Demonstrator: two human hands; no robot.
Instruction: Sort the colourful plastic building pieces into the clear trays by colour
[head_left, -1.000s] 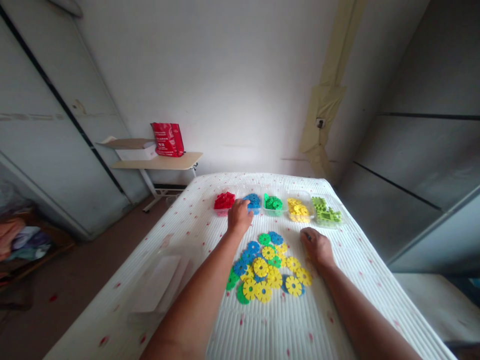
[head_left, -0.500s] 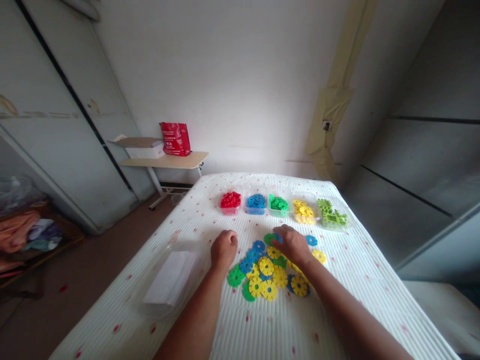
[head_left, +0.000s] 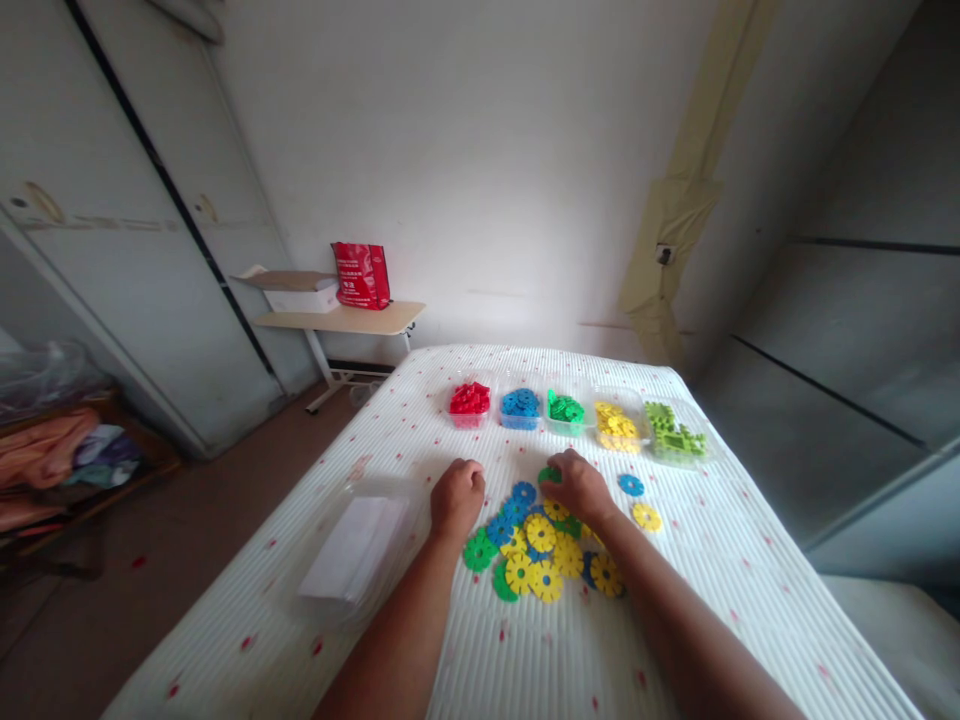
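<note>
My left hand (head_left: 457, 497) rests as a loose fist on the white cloth, left of a loose pile of flat notched plastic discs. No object shows in it. My right hand (head_left: 581, 487) reaches over the far side of the pile, its fingers closed round the edge of a green notched disc (head_left: 550, 475); part of that disc is hidden. Yellow discs (head_left: 546, 580), blue discs (head_left: 499, 529) and other green discs (head_left: 480, 550) overlap between my forearms. One blue disc (head_left: 631, 485) and one yellow disc (head_left: 647, 517) lie apart, right of my right hand.
Along the far side stand clear tubs of red pieces (head_left: 469, 398), blue discs (head_left: 520, 403), green pieces (head_left: 565, 407), yellow pieces (head_left: 616, 422) and light green pieces (head_left: 675, 430). A clear plastic tray (head_left: 401, 540) with white paper lies left. A side table (head_left: 375, 318) holds a red bag (head_left: 361, 275).
My right hand's fingers have drawn in at the green disc, and the blue disc seen under them is now hidden. My left fist stays in place. The whole view has shifted slightly.
</note>
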